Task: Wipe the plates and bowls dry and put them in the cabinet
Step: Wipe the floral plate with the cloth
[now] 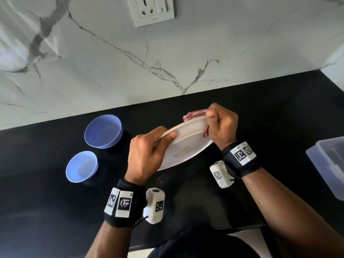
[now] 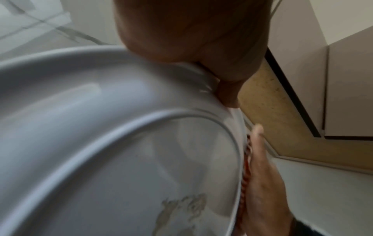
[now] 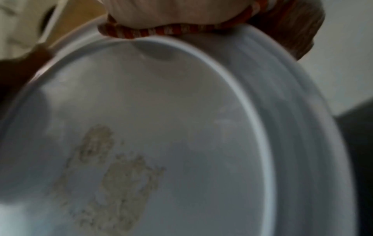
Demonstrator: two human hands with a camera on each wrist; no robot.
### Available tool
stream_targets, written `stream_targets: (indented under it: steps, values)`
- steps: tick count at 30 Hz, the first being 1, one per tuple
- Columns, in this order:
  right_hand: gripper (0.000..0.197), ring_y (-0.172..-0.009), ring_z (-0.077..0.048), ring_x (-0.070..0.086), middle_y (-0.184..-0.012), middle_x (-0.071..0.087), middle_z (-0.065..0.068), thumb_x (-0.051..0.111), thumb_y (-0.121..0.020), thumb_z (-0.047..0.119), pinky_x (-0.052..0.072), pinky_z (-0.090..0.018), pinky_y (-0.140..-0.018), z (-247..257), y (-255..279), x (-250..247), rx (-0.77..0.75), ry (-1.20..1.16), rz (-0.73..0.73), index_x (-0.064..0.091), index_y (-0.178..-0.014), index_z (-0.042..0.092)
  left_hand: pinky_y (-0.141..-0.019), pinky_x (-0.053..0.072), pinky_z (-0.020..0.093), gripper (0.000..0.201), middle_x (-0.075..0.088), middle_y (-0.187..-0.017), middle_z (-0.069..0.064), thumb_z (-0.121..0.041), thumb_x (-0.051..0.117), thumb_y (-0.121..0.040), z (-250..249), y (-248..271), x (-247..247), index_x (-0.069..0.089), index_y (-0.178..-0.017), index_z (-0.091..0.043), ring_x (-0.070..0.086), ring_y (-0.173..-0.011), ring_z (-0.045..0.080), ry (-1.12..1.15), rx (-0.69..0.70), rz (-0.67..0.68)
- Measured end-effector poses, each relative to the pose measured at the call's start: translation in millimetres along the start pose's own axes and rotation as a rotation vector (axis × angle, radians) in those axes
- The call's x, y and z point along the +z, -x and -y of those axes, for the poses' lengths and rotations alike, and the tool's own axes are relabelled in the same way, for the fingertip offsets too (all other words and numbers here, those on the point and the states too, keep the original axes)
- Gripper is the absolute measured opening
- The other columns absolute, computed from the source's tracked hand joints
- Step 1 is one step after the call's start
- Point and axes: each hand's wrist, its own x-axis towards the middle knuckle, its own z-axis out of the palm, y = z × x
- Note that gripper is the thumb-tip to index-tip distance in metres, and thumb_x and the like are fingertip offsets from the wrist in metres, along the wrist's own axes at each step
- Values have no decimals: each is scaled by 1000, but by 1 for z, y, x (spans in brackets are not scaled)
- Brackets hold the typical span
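A white plate is held tilted above the black counter, its underside toward me with a brownish label mark. My left hand grips the plate's left rim, thumb on the underside. My right hand pinches a red-and-white cloth folded over the plate's far right rim. The left wrist view shows the plate's underside with the cloth at its edge. In the right wrist view the cloth presses on the rim of the plate. Two blue bowls, a larger one and a smaller one, stand on the counter to the left.
The black counter runs along a marble-patterned wall with a socket plate. A translucent plastic container sits at the right edge. The counter's front edge is near my body.
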Motion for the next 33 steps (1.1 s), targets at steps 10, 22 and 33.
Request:
stream_targets:
  steps: [10,22,33]
  values:
    - [79,-77,-24,74,-79,76,-9,31,-103,64,58,-41,-72,-18,25,28,485,-270,-114,77,-84,3,-60,34,30,46,51,-65,1,-55,63,-90,32,24,-25,61,-70,-14,44,-63,10,335,-238,10]
    - [66,-41,-20,45,-50,49,-3,39,-107,47,31,-23,-51,18,-23,14,-282,138,87,54,-59,6,-61,34,32,42,43,-54,-10,-65,51,-95,-7,-23,-3,56,-75,-29,44,-55,18,-91,-23,170]
    - [76,-79,-31,73,-83,74,-24,38,-89,68,60,-43,-76,-10,38,41,931,-544,-229,75,-85,2,-51,25,28,55,36,-55,6,-50,57,-99,16,18,-23,42,-61,-13,32,-54,24,97,-82,31]
